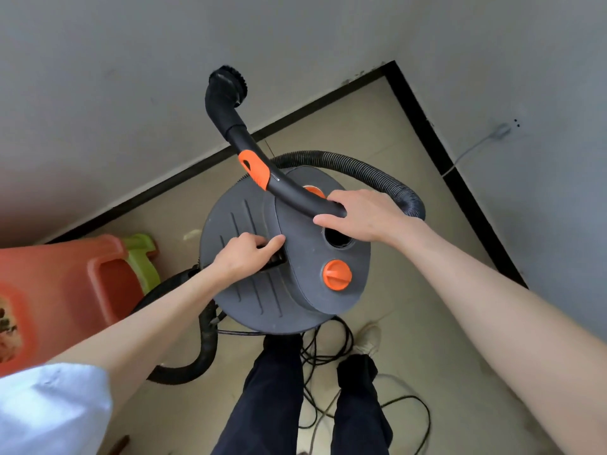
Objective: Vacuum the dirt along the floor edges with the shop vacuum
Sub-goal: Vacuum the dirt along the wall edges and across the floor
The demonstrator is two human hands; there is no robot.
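Your shop vacuum (pixel 282 257) stands on the tiled floor (pixel 377 133) near the corner with its black baseboard (pixel 423 126), and it looks bulky but rigid, best lifted by the recessed carry handle. Your left hand (pixel 246 254) has its grip curled into that handle; your right hand (pixel 358 215) grasps the stiff curved wand (pixel 262 159), brush nozzle (pixel 228 85) raised.

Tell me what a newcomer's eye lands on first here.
The grey shop vacuum fills the centre, its orange knob bright on top. The right hand grips the black wand, whose brush head points up at the wall. The left hand holds the vacuum's handle.
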